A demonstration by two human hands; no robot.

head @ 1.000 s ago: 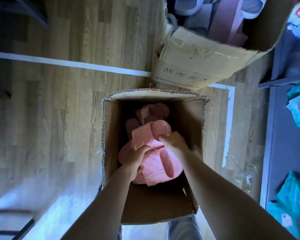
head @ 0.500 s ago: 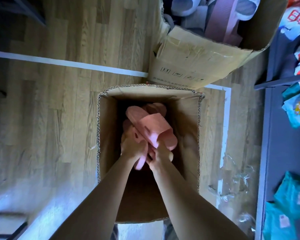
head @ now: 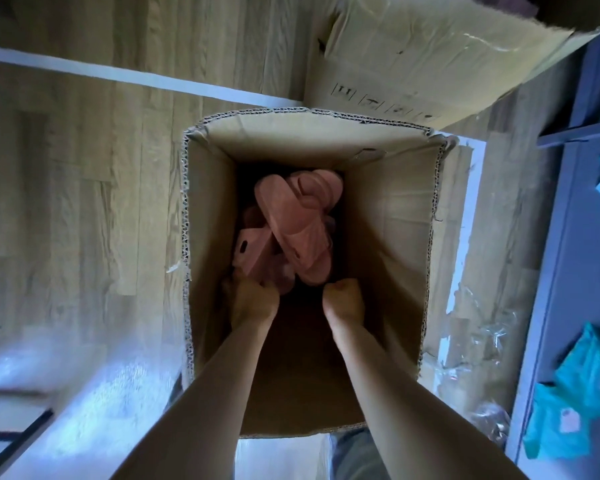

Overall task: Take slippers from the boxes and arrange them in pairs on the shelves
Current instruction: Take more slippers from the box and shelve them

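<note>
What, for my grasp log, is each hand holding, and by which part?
Cannot tell: left hand and right hand curl beside pink thick-soled slippers, fingertips hidden.

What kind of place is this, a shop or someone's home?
Probably a shop stockroom: an open cardboard box of pink slippers, a second carton behind it, and blue shelving holding teal packets.

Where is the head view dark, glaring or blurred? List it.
Head view: shadow fills the box, dimming the slippers and hiding whether the left hand and right hand grip anything; glare washes the floor at lower left; the frame is soft.
</note>
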